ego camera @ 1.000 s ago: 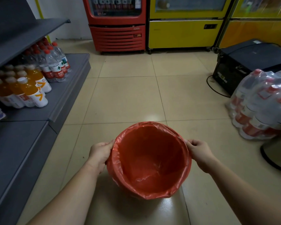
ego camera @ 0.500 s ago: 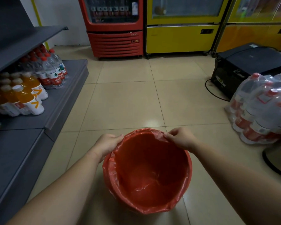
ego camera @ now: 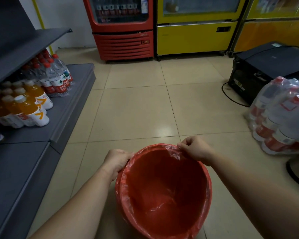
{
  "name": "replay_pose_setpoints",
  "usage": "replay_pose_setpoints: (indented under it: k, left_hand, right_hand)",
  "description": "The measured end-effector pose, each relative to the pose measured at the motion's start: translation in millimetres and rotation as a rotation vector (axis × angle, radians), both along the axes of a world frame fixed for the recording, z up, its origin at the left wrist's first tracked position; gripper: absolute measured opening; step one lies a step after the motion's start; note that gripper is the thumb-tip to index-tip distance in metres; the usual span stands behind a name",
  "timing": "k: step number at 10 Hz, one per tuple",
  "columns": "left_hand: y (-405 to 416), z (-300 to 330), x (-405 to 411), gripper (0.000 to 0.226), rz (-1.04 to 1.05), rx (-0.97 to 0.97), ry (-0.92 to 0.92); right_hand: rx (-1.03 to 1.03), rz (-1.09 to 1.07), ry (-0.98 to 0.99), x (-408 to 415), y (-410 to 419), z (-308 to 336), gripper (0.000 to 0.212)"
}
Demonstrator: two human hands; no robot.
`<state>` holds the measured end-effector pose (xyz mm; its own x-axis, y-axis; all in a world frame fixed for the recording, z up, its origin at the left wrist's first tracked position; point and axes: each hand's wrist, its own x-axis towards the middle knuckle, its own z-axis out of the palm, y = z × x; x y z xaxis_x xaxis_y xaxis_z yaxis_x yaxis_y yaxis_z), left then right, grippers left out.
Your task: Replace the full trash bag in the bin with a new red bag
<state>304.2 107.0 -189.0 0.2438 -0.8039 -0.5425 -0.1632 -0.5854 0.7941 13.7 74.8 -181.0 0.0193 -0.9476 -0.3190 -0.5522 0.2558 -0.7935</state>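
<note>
A round bin stands on the tiled floor in front of me, lined with a red bag (ego camera: 164, 190) whose edge is folded over the rim all the way round, so the bin itself is hidden under the plastic. The bag's inside holds nothing. My left hand (ego camera: 116, 161) grips the bagged rim on the left side. At the far right of the rim, my right hand (ego camera: 196, 149) pinches a wrinkled bit of the bag's edge between thumb and fingers. No full trash bag is in view.
Grey shelving (ego camera: 33, 152) runs along the left with orange juice bottles (ego camera: 27, 107) and water bottles (ego camera: 57, 78). A shrink-wrapped bottle pack (ego camera: 281, 118) and a black box (ego camera: 266, 66) with a cable sit at right. Red (ego camera: 123, 28) and yellow (ego camera: 195, 26) coolers stand at the back.
My right hand moved from the bin's right side to the far rim and pinched the bag's edge. My left hand stayed on the left rim. The view tilted up slightly.
</note>
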Motion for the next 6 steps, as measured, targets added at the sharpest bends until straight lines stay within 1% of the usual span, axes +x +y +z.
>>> replay_pose_setpoints:
  k: [1,3,5,6]
  left_hand:
    - [-3.5,-3.9,2.0,0.021,-0.049,0.005,-0.037]
    - [-10.4,-9.6,2.2,0.033,-0.048,0.103,0.013]
    - [-9.5,-8.9,1.2,0.025,-0.076,0.149,0.028]
    - [-9.5,-3.4,-0.2,0.028,-0.058,0.123,0.044]
  right_hand:
    - [0.024,0.017,0.022,-1.1,-4.7,-2.5,0.033]
    - [0.127,0.029,-0.048,-3.3,-11.2,-5.5,0.028]
    - [0.137,0.023,-0.122,-7.0,-8.9,-5.5,0.029]
    - [0.122,0.003,-0.114,-5.5,-7.8,-0.3,0.029]
